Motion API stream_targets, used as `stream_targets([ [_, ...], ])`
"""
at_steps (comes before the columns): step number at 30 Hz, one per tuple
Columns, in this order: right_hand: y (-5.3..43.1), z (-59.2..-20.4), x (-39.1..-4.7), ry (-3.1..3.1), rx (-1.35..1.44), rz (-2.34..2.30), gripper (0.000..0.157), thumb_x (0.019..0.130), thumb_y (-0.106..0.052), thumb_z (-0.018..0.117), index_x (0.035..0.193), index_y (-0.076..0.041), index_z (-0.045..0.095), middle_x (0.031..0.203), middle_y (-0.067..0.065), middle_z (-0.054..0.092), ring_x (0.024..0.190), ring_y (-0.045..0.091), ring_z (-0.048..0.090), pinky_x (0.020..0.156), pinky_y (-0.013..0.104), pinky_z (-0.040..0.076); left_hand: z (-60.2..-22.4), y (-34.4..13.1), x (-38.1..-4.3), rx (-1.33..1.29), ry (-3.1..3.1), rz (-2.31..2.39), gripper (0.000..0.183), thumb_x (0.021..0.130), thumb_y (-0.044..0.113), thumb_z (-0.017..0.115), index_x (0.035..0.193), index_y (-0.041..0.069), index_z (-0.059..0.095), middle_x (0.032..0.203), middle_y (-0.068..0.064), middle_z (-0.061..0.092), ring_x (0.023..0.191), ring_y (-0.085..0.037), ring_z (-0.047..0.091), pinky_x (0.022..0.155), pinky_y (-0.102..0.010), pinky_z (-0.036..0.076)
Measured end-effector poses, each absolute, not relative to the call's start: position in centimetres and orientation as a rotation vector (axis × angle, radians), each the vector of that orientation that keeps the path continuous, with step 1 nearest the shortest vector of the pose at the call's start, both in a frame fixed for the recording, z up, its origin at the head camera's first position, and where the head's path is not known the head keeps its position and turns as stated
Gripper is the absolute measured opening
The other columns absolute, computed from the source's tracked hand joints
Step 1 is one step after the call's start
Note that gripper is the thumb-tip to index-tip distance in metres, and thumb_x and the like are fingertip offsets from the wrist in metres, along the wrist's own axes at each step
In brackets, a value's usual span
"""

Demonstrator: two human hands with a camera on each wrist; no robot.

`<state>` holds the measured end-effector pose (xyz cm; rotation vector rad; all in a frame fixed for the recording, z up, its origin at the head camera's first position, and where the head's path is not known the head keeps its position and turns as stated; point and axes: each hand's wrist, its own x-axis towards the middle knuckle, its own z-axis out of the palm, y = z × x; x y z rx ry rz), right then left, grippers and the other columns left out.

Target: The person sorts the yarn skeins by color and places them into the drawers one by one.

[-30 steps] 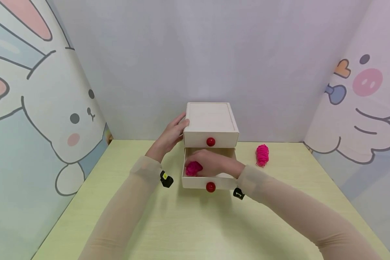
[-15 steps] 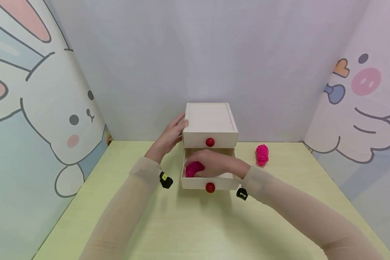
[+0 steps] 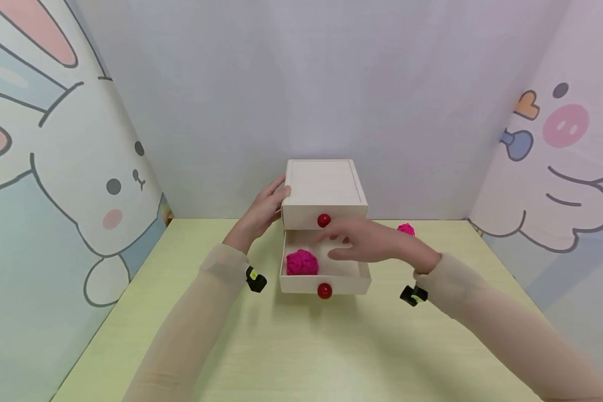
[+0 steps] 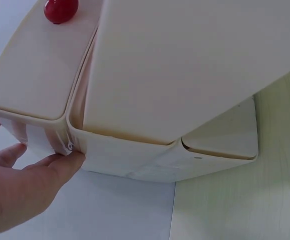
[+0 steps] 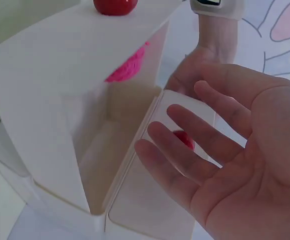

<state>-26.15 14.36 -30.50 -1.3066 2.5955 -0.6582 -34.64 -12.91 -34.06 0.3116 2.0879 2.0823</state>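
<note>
surface: one pale yellow-green, wood-grained table (image 3: 301, 346). room: one plain pale backdrop (image 3: 326, 84) at twelve o'clock; two cartoon panels (image 3: 75, 173), at ten and two. one white cabinet (image 3: 324, 181), mid-table toward twelve; three drawers (image 4: 35, 65), the middle drawer (image 3: 301, 285) pulled out; two red knobs (image 3: 324, 291) in view. yarn, two pieces: one pink bundle (image 3: 302, 262) inside that drawer, at its seven o'clock corner; a second pink bundle (image 3: 406, 229) at the cabinet's three o'clock, partly hidden behind your right hand (image 3: 364, 240), which hangs over the drawer, fingers apart. your left hand (image 3: 265, 207) rests against the cabinet's nine o'clock side, fingers slightly apart.
</note>
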Motion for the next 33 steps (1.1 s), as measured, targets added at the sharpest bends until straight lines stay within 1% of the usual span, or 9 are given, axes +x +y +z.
stream_targets([
  [2, 15.7, -30.0, -26.0, 2.610, -1.261, -0.701, 0.033, 0.102, -0.015, 0.073, 0.134, -0.017, 0.072, 0.131, -0.003, 0.070, 0.116, 0.027, 0.067, 0.096, 0.044, 0.061, -34.1, -13.0, -34.7, 0.310, 2.093, 2.079, 0.061, 0.113, 0.038, 0.050, 0.170, 0.031, 0.027, 0.175, -0.003, 0.027, 0.157, -0.031, 0.036, 0.127, -0.055, 0.030],
  [5, 17.8, -29.5, -26.1, 2.652, -1.203, -0.725, 0.032, 0.102, -0.014, 0.073, 0.133, -0.019, 0.073, 0.129, -0.004, 0.072, 0.114, 0.020, 0.068, 0.095, 0.041, 0.062, -34.2, -13.1, -34.8, 0.298, 2.087, 2.086, 0.061, 0.113, 0.039, 0.051, 0.170, 0.031, 0.028, 0.175, -0.004, 0.027, 0.156, -0.032, 0.036, 0.127, -0.054, 0.031],
  [8, 20.0, -29.5, -26.3, 2.703, -1.147, -0.741, 0.031, 0.101, -0.013, 0.074, 0.131, -0.020, 0.074, 0.125, -0.004, 0.074, 0.110, 0.017, 0.070, 0.091, 0.039, 0.063, -34.3, -13.1, -34.8, 0.282, 2.074, 2.100, 0.062, 0.113, 0.038, 0.051, 0.170, 0.031, 0.029, 0.175, -0.004, 0.028, 0.156, -0.032, 0.037, 0.126, -0.052, 0.032],
  [16, 25.7, -30.5, -27.4, 2.867, -0.970, -0.780, 0.027, 0.101, -0.008, 0.073, 0.126, -0.015, 0.075, 0.117, -0.001, 0.076, 0.104, 0.017, 0.073, 0.088, 0.035, 0.063, -34.5, -13.5, -34.7, 0.267, 2.076, 2.090, 0.062, 0.113, 0.040, 0.052, 0.169, 0.032, 0.029, 0.175, -0.004, 0.028, 0.156, -0.032, 0.036, 0.126, -0.052, 0.032],
  [20, 28.1, -31.8, -28.4, 2.963, -0.901, -0.724, 0.024, 0.101, -0.007, 0.071, 0.125, -0.009, 0.075, 0.118, 0.005, 0.076, 0.103, 0.022, 0.074, 0.085, 0.037, 0.064, -34.6, -13.5, -34.7, 0.268, 2.080, 2.084, 0.062, 0.112, 0.041, 0.052, 0.169, 0.033, 0.029, 0.175, -0.004, 0.029, 0.157, -0.033, 0.036, 0.127, -0.053, 0.031],
  [23, 29.7, -33.0, -29.1, 3.000, -0.842, -0.705, 0.027, 0.102, -0.009, 0.071, 0.128, -0.004, 0.073, 0.122, 0.013, 0.074, 0.105, 0.030, 0.074, 0.086, 0.044, 0.063, -34.5, -13.4, -34.6, 0.272, 2.073, 2.090, 0.062, 0.113, 0.040, 0.052, 0.169, 0.031, 0.029, 0.174, -0.006, 0.030, 0.156, -0.033, 0.037, 0.126, -0.053, 0.032],
  [27, 31.4, -34.4, -29.8, 3.017, -0.742, -0.695, 0.034, 0.102, -0.013, 0.072, 0.133, -0.001, 0.069, 0.129, 0.022, 0.071, 0.110, 0.038, 0.072, 0.089, 0.053, 0.062, -34.4, -13.1, -34.6, 0.278, 2.062, 2.097, 0.062, 0.113, 0.039, 0.052, 0.170, 0.030, 0.029, 0.173, -0.007, 0.031, 0.156, -0.033, 0.038, 0.126, -0.052, 0.033],
  [30, 32.4, -35.5, -30.4, 3.031, -0.707, -0.669, 0.039, 0.100, -0.015, 0.076, 0.135, 0.000, 0.067, 0.132, 0.025, 0.069, 0.112, 0.043, 0.070, 0.092, 0.057, 0.060, -34.3, -13.0, -34.6, 0.282, 2.059, 2.101, 0.062, 0.113, 0.038, 0.052, 0.170, 0.030, 0.028, 0.173, -0.008, 0.031, 0.156, -0.033, 0.037, 0.126, -0.051, 0.033],
  [33, 33.1, -36.4, -31.1, 3.031, -0.711, -0.633, 0.049, 0.096, -0.017, 0.081, 0.139, 0.001, 0.064, 0.137, 0.026, 0.066, 0.115, 0.047, 0.068, 0.095, 0.061, 0.058, -34.1, -12.9, -34.7, 0.286, 2.062, 2.101, 0.063, 0.113, 0.039, 0.052, 0.170, 0.029, 0.027, 0.174, -0.009, 0.030, 0.156, -0.033, 0.037, 0.126, -0.051, 0.032],
])
